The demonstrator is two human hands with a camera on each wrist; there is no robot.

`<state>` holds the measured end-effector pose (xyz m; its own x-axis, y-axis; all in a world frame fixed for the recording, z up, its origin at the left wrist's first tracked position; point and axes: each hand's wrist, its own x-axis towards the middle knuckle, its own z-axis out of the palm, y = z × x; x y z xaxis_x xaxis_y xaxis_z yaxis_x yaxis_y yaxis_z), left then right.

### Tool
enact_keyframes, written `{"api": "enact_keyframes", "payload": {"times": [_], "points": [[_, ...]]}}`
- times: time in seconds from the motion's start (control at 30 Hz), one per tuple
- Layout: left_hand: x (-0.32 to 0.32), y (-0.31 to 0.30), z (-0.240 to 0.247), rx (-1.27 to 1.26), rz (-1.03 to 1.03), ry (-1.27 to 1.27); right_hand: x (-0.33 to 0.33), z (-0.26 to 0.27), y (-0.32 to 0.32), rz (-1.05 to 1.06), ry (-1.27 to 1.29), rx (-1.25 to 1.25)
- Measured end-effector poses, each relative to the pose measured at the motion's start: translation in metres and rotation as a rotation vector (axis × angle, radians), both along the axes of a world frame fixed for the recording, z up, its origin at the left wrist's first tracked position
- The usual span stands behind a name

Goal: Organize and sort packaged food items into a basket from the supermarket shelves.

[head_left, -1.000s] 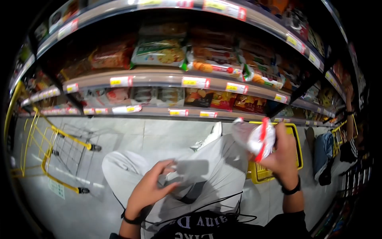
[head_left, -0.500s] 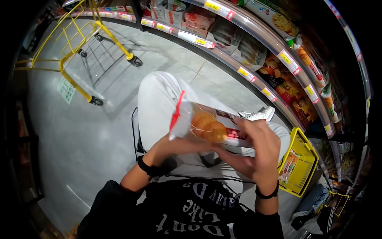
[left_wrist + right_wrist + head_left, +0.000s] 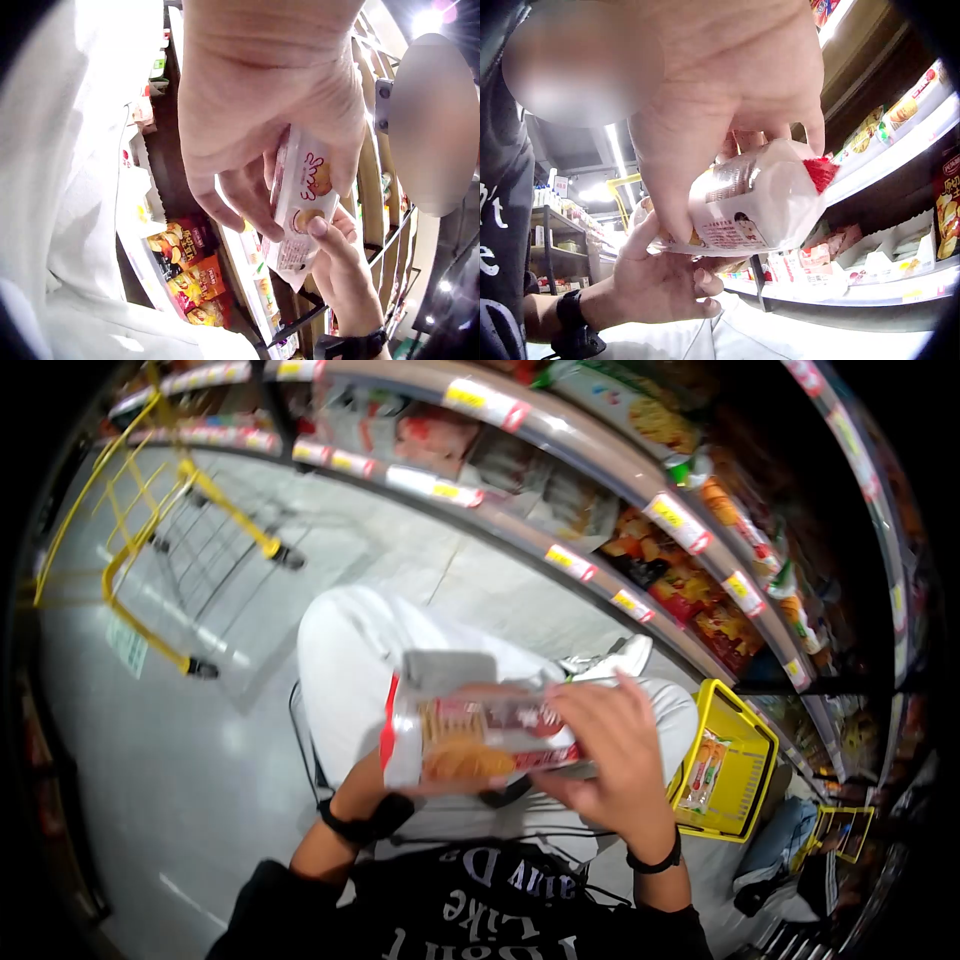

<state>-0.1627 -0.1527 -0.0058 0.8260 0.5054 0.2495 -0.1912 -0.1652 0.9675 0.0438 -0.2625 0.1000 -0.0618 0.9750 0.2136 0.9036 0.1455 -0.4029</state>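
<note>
Both hands hold a clear snack packet (image 3: 470, 735) with a red end seal and round golden biscuits inside, over the person's lap. My left hand (image 3: 247, 187) grips its left end from below, fingers curled round it; in the head view it is mostly hidden under the packet. My right hand (image 3: 605, 745) grips the right end, fingers on top. The right wrist view has the packet (image 3: 757, 202) pinched under my right hand (image 3: 727, 120), with my left hand (image 3: 660, 285) beneath it. The person crouches in pale trousers (image 3: 345, 650).
A yellow basket (image 3: 745, 745) with a packet inside stands on the floor to the right. A yellow trolley (image 3: 150, 550) stands at the far left. Snack shelves (image 3: 600, 550) with price tags run across ahead. Another person's legs (image 3: 790, 850) are at the lower right.
A second ago my right hand alone held the packet up at the right and my left rested on the knee. Both hands now hold it, lower and flatter over the lap.
</note>
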Motion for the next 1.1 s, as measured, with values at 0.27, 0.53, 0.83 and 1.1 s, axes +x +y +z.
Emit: {"api": "enact_keyframes", "payload": {"times": [0.27, 0.53, 0.83, 1.1], "points": [[-0.028, 0.042, 0.022, -0.115, -0.149, 0.203, 0.076, 0.056, -0.001, -0.205, -0.421, 0.162], [-0.042, 0.053, -0.029, -0.51, -0.065, -0.046, 0.279, 0.12, 0.055, -0.662, -0.495, 0.275], [-0.04, 0.052, -0.025, -0.557, -0.043, -0.019, 0.362, 0.08, 0.134, -0.516, -0.214, 0.234], [-0.034, 0.057, -0.025, -0.565, -0.064, 0.007, 0.362, 0.075, 0.133, -0.596, 0.021, 0.161]]}}
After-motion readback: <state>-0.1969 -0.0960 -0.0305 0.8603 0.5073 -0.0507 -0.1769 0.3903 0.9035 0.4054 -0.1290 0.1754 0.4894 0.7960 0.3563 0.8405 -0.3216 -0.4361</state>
